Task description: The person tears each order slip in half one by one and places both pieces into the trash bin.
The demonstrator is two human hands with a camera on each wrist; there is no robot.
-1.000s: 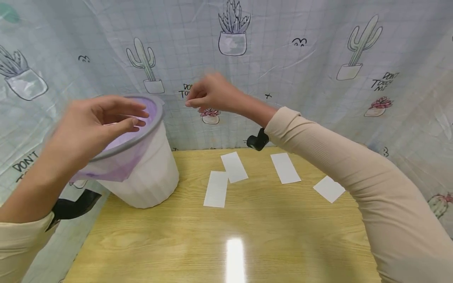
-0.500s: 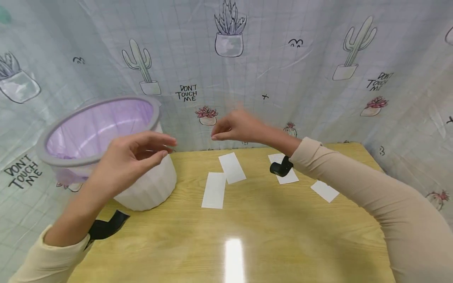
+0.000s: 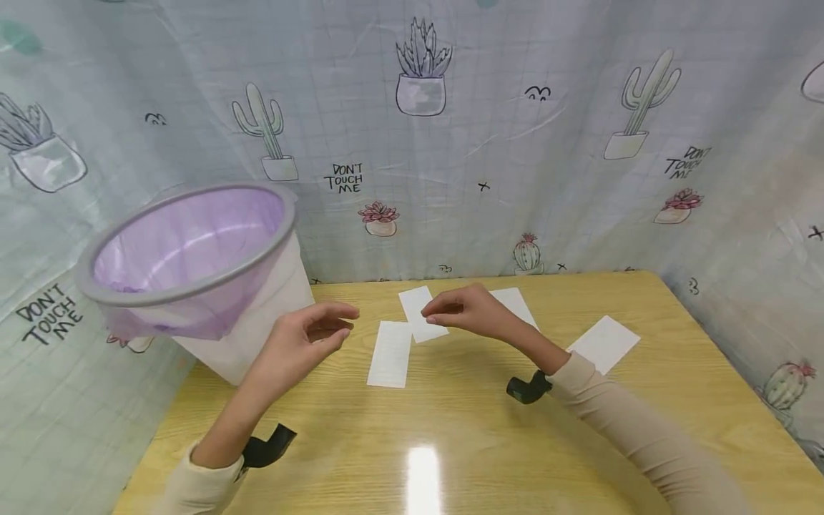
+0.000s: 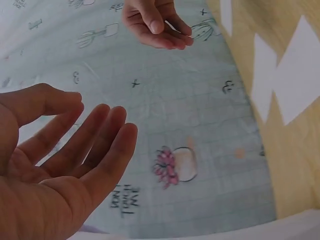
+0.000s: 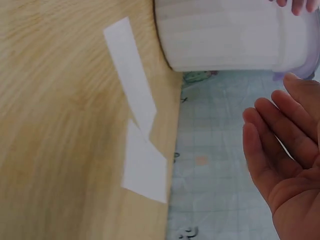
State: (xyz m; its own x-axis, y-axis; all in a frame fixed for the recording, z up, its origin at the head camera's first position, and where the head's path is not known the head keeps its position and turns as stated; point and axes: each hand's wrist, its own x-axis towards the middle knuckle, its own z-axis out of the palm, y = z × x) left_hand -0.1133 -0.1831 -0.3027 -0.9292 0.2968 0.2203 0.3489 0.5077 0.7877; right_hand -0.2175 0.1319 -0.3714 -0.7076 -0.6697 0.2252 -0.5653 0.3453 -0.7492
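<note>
My left hand (image 3: 292, 354), fingers loosely bent and nothing in them, hovers in front of the white bin (image 3: 283, 286). Across from it, my right hand (image 3: 473, 311) hangs above the table, its fingers softly curved and its palm bare in the right wrist view. Several white paper slips lie flat: one slip (image 3: 389, 354) between the hands, a second slip (image 3: 415, 307) partly behind the right fingertips, a third slip (image 3: 515, 304) behind the right wrist, and a fourth slip (image 3: 608, 343) partly covered by the right sleeve.
A purple liner (image 3: 193, 236) is folded over the bin's grey rim (image 3: 187, 286) at the left. Behind the wooden table (image 3: 360, 443) hangs a cactus-print curtain (image 3: 489, 143). Black wrist cameras are strapped under both sleeves.
My left hand has come from over the bin's mouth rightward and down. My right hand has dropped from before the curtain toward the slips, moving right. The slips stay on the table.
</note>
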